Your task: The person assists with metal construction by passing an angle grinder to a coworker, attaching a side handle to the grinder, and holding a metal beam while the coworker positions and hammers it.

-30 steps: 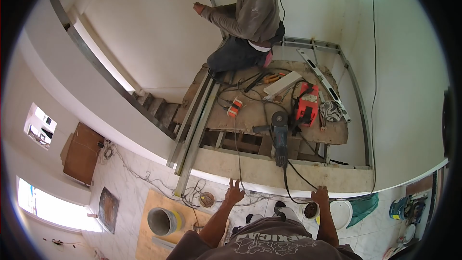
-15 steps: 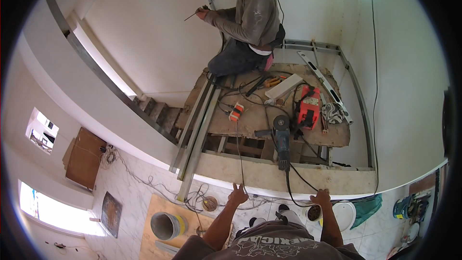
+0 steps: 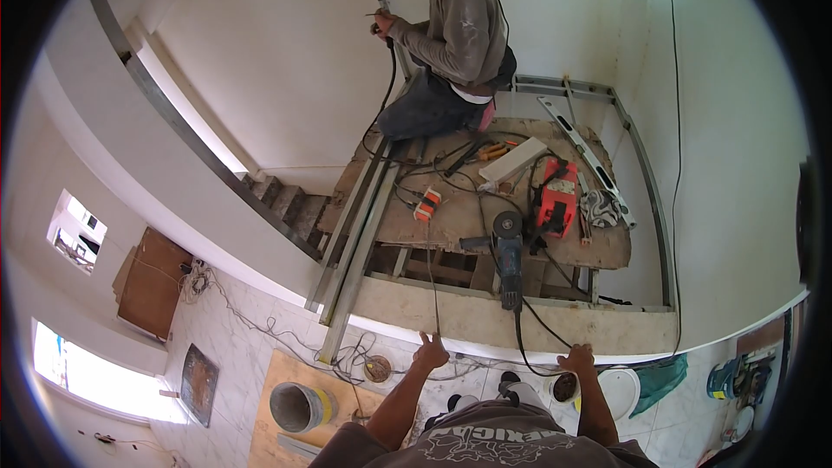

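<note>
My left hand (image 3: 430,353) is at the front edge of the pale ledge (image 3: 607,326), fingers apart, beside the thin cord (image 3: 434,295) that runs down from an orange and white power strip or adapter (image 3: 427,204). Farther right, my right hand (image 3: 578,358) rests on the same edge with its fingers laid over it, close to a black cable (image 3: 546,327). Whether it touches the cable I cannot tell. Between and beyond my hands lies an angle grinder (image 3: 510,264), its disc pointing away from me. Neither hand visibly holds anything.
On the worn board (image 3: 364,208) kneels a co-worker (image 3: 468,35) holding a cabled tool. Near them are a red machine (image 3: 557,199), a spirit level (image 3: 589,160) and long metal bars (image 3: 360,251). Below, a bucket (image 3: 299,407) and loose cords lie about; stairs (image 3: 286,199) descend at left.
The co-worker's hands have drawn in and up toward their body, and the thin rod they held has turned. My hands stay at the ledge, almost unmoved.
</note>
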`<act>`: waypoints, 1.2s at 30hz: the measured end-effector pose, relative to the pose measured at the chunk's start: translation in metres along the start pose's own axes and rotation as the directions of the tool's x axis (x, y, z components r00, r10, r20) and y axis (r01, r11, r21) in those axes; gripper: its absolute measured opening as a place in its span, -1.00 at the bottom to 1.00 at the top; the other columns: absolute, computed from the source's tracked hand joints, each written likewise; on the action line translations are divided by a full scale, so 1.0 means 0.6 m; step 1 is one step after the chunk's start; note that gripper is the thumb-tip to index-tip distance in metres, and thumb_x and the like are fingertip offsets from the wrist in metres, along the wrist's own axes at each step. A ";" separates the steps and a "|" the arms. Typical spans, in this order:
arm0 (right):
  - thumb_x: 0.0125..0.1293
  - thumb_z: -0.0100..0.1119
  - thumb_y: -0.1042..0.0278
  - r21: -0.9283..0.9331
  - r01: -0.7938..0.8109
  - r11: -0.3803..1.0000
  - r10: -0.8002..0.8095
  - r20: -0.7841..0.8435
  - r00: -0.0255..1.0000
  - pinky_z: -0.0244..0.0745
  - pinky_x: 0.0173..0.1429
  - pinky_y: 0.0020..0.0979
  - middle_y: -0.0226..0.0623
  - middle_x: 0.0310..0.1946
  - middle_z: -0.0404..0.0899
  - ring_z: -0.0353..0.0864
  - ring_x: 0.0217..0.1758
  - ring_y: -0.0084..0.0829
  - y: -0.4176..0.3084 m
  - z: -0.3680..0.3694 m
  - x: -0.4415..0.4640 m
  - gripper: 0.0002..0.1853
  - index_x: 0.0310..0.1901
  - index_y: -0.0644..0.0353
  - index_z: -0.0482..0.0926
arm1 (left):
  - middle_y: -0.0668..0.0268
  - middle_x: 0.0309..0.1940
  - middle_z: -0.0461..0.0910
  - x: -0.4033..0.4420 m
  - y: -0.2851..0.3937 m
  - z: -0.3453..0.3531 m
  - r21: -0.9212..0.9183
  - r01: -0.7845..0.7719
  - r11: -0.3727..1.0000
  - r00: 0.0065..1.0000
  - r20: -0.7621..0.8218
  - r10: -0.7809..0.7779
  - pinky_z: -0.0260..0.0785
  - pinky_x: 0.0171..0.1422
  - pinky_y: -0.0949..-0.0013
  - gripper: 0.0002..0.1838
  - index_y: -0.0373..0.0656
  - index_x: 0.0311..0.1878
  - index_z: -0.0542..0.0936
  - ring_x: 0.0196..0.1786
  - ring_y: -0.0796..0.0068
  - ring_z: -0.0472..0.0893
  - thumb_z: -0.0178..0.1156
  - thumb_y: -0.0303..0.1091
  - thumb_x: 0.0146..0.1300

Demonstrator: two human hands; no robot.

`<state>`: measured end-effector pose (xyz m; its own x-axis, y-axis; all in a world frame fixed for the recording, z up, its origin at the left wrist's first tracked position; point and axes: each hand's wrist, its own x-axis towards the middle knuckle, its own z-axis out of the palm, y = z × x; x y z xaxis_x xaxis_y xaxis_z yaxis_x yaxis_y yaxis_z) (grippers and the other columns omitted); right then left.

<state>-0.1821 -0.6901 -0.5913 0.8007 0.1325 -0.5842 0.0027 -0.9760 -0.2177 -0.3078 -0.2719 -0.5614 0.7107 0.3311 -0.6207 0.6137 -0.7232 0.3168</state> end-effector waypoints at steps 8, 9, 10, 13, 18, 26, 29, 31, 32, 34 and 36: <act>0.00 0.29 -0.25 -0.102 -0.009 0.995 -0.004 -0.128 0.992 0.31 0.37 0.02 0.37 0.03 0.52 0.35 0.27 0.32 0.003 0.017 0.010 -0.14 0.02 0.56 0.53 | -0.47 0.45 -0.28 -0.001 0.002 0.001 -0.002 -0.014 1.000 1.000 -0.011 0.014 0.33 0.29 -0.20 -0.10 -0.26 0.49 0.04 0.21 -0.44 0.45 0.16 -0.14 0.14; 0.00 0.29 -0.25 -0.106 -0.013 0.994 0.000 -0.125 0.992 0.31 0.36 0.02 0.36 0.03 0.52 0.35 0.27 0.31 0.004 0.019 0.012 -0.14 0.02 0.56 0.53 | -0.48 0.45 -0.28 -0.001 0.003 -0.001 0.001 -0.015 1.000 1.000 -0.007 0.015 0.33 0.29 -0.20 -0.10 -0.26 0.49 0.04 0.21 -0.44 0.45 0.16 -0.13 0.14; 0.00 0.28 -0.24 -0.109 -0.017 0.994 0.003 -0.123 0.992 0.31 0.36 0.02 0.36 0.04 0.52 0.36 0.27 0.31 0.004 0.019 0.012 -0.15 0.02 0.56 0.53 | -0.48 0.45 -0.28 0.000 0.002 0.001 0.005 -0.016 1.000 1.000 -0.003 0.016 0.34 0.29 -0.20 -0.10 -0.27 0.49 0.04 0.22 -0.44 0.45 0.17 -0.13 0.14; 0.01 0.28 -0.24 -0.114 -0.015 0.993 0.000 -0.127 0.992 0.30 0.37 0.02 0.30 0.04 0.53 0.36 0.27 0.31 0.005 0.021 0.014 -0.16 0.01 0.55 0.54 | -0.48 0.45 -0.30 0.003 -0.001 0.004 -0.004 -0.020 1.000 1.000 -0.010 0.020 0.34 0.29 -0.19 -0.09 -0.26 0.50 0.04 0.22 -0.43 0.45 0.17 -0.12 0.14; 0.05 0.29 -0.19 -0.065 -0.009 0.998 0.008 -0.019 1.000 0.30 0.37 0.07 0.52 0.18 0.25 0.22 0.33 0.41 0.002 0.012 0.016 -0.12 0.12 0.57 0.43 | -0.48 0.45 -0.28 -0.001 0.002 -0.003 0.001 -0.012 1.000 1.000 -0.005 0.012 0.34 0.29 -0.17 -0.09 -0.24 0.50 0.04 0.22 -0.40 0.46 0.17 -0.12 0.14; 0.06 0.30 -0.17 -0.034 -0.007 0.999 0.008 0.020 1.000 0.31 0.36 0.11 0.68 0.24 0.10 0.16 0.35 0.49 -0.003 0.002 0.008 -0.10 0.16 0.60 0.39 | -0.53 0.42 -0.21 0.015 -0.008 0.007 0.006 -0.024 1.000 1.000 -0.020 0.025 0.36 0.28 -0.15 -0.09 -0.26 0.48 0.08 0.21 -0.41 0.46 0.21 -0.08 0.13; 0.05 0.31 -0.17 -0.037 -0.006 0.999 0.006 0.010 1.000 0.31 0.35 0.12 0.70 0.24 0.10 0.16 0.35 0.51 -0.001 0.004 0.009 -0.10 0.15 0.61 0.39 | -0.62 0.36 -0.10 0.015 -0.010 0.007 0.018 -0.034 0.999 0.999 -0.038 0.035 0.40 0.27 -0.10 -0.06 -0.30 0.45 0.13 0.21 -0.43 0.45 0.28 -0.02 0.10; 0.04 0.31 -0.17 -0.044 -0.006 0.999 0.006 0.002 1.000 0.30 0.35 0.13 0.71 0.24 0.09 0.16 0.34 0.52 -0.001 0.007 0.010 -0.09 0.15 0.61 0.40 | -0.62 0.36 -0.11 0.016 -0.009 0.007 0.030 -0.024 0.999 0.999 -0.037 0.025 0.40 0.27 -0.11 -0.07 -0.30 0.45 0.13 0.21 -0.42 0.45 0.28 -0.03 0.10; 0.03 0.30 -0.20 -0.057 -0.010 0.998 0.008 -0.027 1.000 0.30 0.36 0.10 0.63 0.19 0.20 0.20 0.33 0.47 0.000 0.008 0.009 -0.10 0.13 0.60 0.42 | -0.62 0.37 -0.11 0.017 -0.009 0.007 0.031 -0.024 0.999 0.999 -0.035 0.025 0.39 0.27 -0.11 -0.06 -0.30 0.45 0.13 0.21 -0.42 0.45 0.28 -0.02 0.10; 0.01 0.28 -0.25 -0.083 -0.018 0.996 0.011 -0.086 0.996 0.29 0.38 0.04 0.45 0.11 0.42 0.28 0.31 0.37 -0.003 0.010 0.003 -0.10 0.08 0.57 0.48 | -0.61 0.37 -0.11 0.018 -0.009 0.006 0.034 -0.022 0.999 0.999 -0.030 0.023 0.39 0.27 -0.11 -0.06 -0.29 0.45 0.13 0.21 -0.41 0.45 0.28 -0.01 0.10; 0.01 0.28 -0.26 -0.079 -0.026 0.996 0.020 -0.075 0.997 0.28 0.39 0.04 0.46 0.14 0.40 0.26 0.33 0.38 -0.008 0.004 -0.004 -0.10 0.09 0.57 0.47 | -0.60 0.38 -0.12 0.019 -0.011 0.006 0.032 -0.025 0.999 0.999 -0.024 0.026 0.39 0.27 -0.12 -0.06 -0.28 0.46 0.13 0.21 -0.40 0.45 0.28 0.00 0.10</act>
<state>-0.1852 -0.6854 -0.5907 0.8435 0.0995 -0.5279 0.0294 -0.9898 -0.1395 -0.3048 -0.2655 -0.5731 0.7343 0.3269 -0.5949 0.5845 -0.7502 0.3092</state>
